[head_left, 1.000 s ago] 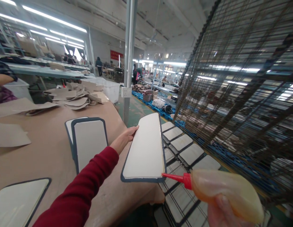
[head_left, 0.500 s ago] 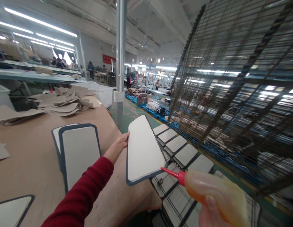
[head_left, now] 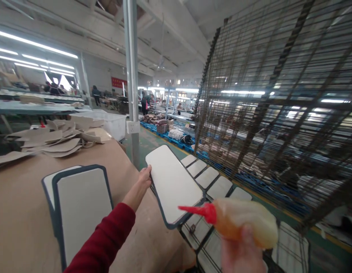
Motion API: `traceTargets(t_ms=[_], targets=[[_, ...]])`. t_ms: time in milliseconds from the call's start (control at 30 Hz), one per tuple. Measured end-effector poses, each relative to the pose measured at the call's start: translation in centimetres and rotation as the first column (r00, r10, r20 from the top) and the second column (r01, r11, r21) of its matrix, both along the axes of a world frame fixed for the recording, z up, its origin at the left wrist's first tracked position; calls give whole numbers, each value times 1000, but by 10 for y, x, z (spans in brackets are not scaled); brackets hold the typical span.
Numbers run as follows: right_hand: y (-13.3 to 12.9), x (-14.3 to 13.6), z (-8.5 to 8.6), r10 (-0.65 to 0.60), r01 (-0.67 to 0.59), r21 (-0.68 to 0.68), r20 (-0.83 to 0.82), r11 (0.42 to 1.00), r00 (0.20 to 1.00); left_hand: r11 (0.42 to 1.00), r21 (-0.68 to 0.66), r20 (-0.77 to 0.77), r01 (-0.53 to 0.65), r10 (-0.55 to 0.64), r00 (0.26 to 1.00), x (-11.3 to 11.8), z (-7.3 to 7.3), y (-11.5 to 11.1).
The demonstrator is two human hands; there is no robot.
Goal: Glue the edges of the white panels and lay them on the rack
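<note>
My left hand [head_left: 144, 178], coming out of a red sleeve, grips the left edge of a white panel [head_left: 176, 185] with rounded corners and a dark blue border. The panel is held up and tilted beyond the table's edge. In my right hand [head_left: 242, 250] is a soft translucent glue bottle [head_left: 247, 220] with amber liquid inside and a red pointed nozzle [head_left: 195, 210]. The nozzle points left and overlaps the panel's lower right part in view; whether it touches is unclear. Two similar panels [head_left: 82, 204] lie overlapped on the table at my left.
A brown-covered table [head_left: 127, 235] carries a heap of beige cut pieces [head_left: 59, 138]. Right of it, several white panels [head_left: 208, 177] lie in rows on a wire rack. A tall wire rack frame [head_left: 258, 76] leans at the right. A grey post [head_left: 132, 76] stands ahead; people work far off.
The glue bottle's nozzle has moved left from the panel's lower right corner across its lower edge. The panel has turned slightly in my left hand, and the view has shifted right.
</note>
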State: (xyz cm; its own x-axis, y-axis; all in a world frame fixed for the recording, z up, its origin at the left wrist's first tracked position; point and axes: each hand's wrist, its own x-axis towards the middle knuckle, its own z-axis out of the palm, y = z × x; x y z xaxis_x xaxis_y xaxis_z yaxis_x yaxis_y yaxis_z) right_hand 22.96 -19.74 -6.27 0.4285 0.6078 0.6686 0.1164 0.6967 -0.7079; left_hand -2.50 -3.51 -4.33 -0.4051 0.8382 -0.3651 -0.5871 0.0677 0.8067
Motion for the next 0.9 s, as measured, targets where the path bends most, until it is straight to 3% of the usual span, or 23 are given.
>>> traceTargets(t_ms=[67,133,233,333,433,533,700,900], targets=[[8,17,27,30,-26,16,-242,1000,970,999,28,-29,35,-34,999,0,6,-5],[17,35,48,43,-28,44,-383,999,923,995,58,-53,85,-82,995,0,13,-10],[27,53,63,40,-19,66,-337,998,941,980,95,-91,173,-165,982,3,23,-18],[35,62,65,14,-3,52,-209,999,978,960,112,-134,255,-240,962,9,33,-24],[43,64,67,97,-95,23,-138,995,986,940,119,-171,320,-298,939,17,41,-29],[50,65,72,175,-173,27,-172,985,970,923,122,-197,366,-339,920,23,46,-35],[53,70,80,179,-185,-17,-183,983,967,907,119,-224,403,-371,901,28,51,-42],[47,76,74,264,-269,-23,-132,963,955,901,117,-232,419,-385,893,27,51,-41]])
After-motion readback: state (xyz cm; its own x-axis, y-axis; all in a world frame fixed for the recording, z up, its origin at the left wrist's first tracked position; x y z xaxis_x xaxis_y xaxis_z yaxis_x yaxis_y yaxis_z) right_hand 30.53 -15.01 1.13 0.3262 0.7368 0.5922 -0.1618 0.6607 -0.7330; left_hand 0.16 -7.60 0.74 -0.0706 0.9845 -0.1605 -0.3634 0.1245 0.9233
